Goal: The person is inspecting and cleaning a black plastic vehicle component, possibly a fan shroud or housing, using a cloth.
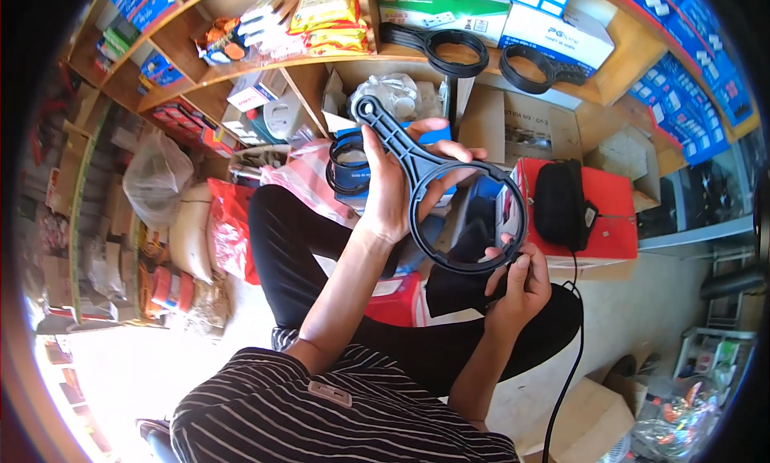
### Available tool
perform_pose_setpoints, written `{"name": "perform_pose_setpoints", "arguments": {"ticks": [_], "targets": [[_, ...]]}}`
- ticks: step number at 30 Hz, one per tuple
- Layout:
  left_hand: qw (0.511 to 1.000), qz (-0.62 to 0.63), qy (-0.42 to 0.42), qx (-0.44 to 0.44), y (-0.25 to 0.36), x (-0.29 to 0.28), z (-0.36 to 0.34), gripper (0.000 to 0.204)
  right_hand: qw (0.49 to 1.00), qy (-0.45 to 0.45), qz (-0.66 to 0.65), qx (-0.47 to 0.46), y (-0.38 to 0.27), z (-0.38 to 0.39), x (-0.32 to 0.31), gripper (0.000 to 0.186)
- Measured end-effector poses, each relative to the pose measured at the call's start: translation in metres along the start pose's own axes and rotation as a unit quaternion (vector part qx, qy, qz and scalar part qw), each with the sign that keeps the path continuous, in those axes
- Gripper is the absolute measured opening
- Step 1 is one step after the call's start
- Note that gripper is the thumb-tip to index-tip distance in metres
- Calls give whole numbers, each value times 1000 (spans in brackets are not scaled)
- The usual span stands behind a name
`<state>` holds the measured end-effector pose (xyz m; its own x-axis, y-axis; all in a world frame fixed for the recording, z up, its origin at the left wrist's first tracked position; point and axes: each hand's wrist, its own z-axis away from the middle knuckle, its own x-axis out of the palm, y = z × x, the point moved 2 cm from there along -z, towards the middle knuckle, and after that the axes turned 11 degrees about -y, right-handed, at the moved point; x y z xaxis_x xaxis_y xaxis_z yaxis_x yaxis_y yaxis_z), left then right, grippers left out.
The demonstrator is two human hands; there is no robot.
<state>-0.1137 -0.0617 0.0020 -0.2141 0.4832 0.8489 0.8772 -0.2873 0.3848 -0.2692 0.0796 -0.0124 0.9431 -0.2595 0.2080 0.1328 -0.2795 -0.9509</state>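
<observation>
A black plastic filter-housing wrench [395, 139], with a ribbed handle and a large round ring, is held up in front of me. My left hand [383, 192] has its handle between the thumb and the fingers, which come round behind it. Thumb and fingers of my right hand [523, 293] pinch the ring's near right rim. Behind my left hand, black rings [332, 172] stand by a blue box [433, 136]. Two similar black wrenches lie on the shelf ahead: the left wrench [459, 71] and the right wrench [566, 73].
Wooden shelves [233, 68] with packets and boxes curve across the far side. A red box [616, 202] at the right carries a black pouch [560, 206], from which a black cable [568, 391] trails down. Left are plastic bags [159, 178]; an open carton [589, 423] sits lower right.
</observation>
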Motion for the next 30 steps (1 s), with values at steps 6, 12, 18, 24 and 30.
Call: {"name": "perform_pose_setpoints", "arguments": {"ticks": [6,12,18,24,30], "targets": [[1000,25,1,6,11,-5,30,72,998,-14,53,-37,22,1,32,28],[976,195,-94,11,40,-19,62,67,980,-111,159,-40,6,7,51,24],[983,139,-110,48,50,-18,66,66,963,-204,168,-55,-21,4,80,16],[939,-342,18,-46,77,-2,72,83,875,-124,397,-247,-26,-13,68,9],[938,184,-136,-263,61,-35,82,132,738,-228,477,-419,-63,-36,70,25]]}}
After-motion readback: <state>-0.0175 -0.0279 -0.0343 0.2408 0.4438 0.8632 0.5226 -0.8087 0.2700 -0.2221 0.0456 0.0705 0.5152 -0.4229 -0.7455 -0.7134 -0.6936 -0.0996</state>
